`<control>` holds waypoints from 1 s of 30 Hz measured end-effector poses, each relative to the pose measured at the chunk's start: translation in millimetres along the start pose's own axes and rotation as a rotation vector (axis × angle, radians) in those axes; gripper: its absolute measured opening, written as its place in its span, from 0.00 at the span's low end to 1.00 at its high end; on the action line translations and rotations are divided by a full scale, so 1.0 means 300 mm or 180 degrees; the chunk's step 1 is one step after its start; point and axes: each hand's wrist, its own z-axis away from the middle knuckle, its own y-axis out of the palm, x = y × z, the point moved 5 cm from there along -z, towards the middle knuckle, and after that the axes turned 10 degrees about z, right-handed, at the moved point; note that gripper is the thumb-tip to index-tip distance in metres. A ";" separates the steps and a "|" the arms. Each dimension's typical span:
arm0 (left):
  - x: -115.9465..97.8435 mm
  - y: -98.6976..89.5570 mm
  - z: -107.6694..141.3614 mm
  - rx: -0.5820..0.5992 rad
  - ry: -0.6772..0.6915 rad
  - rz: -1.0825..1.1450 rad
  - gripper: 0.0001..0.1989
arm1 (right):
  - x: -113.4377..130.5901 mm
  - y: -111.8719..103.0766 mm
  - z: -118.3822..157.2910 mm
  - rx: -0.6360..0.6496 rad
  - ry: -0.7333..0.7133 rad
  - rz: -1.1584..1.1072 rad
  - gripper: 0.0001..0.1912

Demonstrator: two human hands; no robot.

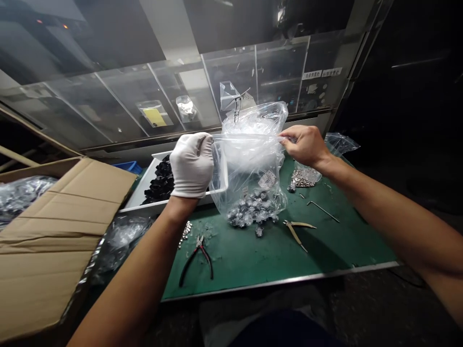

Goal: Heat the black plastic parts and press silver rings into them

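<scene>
the gloved left hand [191, 165] and bare right hand [303, 146] each clamp an opposite edge of a clear plastic bag [249, 164], spreading its mouth over a green mat [275, 255]. metal parts [251, 211] fill the bag's bottom; red-handled pliers [196, 260] lie on the mat.

A thin, glossy polythene bag [249, 164] of clear film is held, its creases shining. The left hand [191, 165] is covered by a matt white cloth glove [195, 159]; the right hand [303, 146] is left as bare skin. Bright metal parts [253, 212] are seen through the film. The bench [325, 241] is topped with a matt green mat and edged by a smooth metal strip [282, 282]. Pliers [197, 258] are made of steel, with glossy black-and-red plastic grips. A box [65, 217] of rough brown corrugated cardboard is seen alongside.
</scene>
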 end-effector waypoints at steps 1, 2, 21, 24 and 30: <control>-0.003 0.003 0.004 0.0036 -0.0003 0.0019 0.13 | -0.005 -0.001 0.005 -0.0005 0.0011 0.0010 0.11; -0.007 0.004 0.010 0.0071 -0.0015 0.0051 0.13 | -0.007 -0.003 0.011 -0.0016 0.0017 0.0017 0.11; 0.092 -0.023 0.202 0.0142 -0.0823 0.0732 0.24 | 0.012 -0.104 0.038 -0.0588 0.0338 0.0030 0.11; 0.196 0.033 0.392 0.0500 -0.1452 0.0960 0.27 | -0.025 -0.103 0.037 -0.0690 0.0615 0.0111 0.12; 0.220 0.178 0.724 0.0803 -0.2871 0.1675 0.32 | -0.038 -0.125 0.059 -0.0871 0.0977 0.0113 0.11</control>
